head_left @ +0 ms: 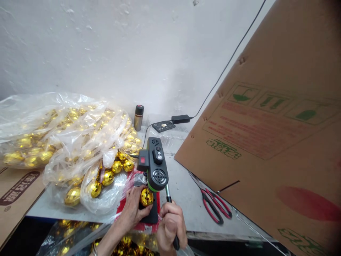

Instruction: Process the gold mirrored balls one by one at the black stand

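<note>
Between its fingers and thumb, my left hand [131, 209] holds a gold faceted ball [146, 197]. The ball sits under the lower end of a black device [157, 163] with round vents and a green edge. My right hand [172, 224] is wrapped round the black grip of a lever [168, 193], whose metal rod runs up to the device's right side. Beneath the ball lies a black base [150, 217] on red plastic. The contact between the ball and the device's underside is hidden.
Clear plastic bags [87, 142] full of gold balls fill the left. A large cardboard box [253, 124] leans in from the right, with red-handled pliers or cutters [215, 206] beside it. A spray can [138, 118] and a power adapter [181, 118] are near the wall.
</note>
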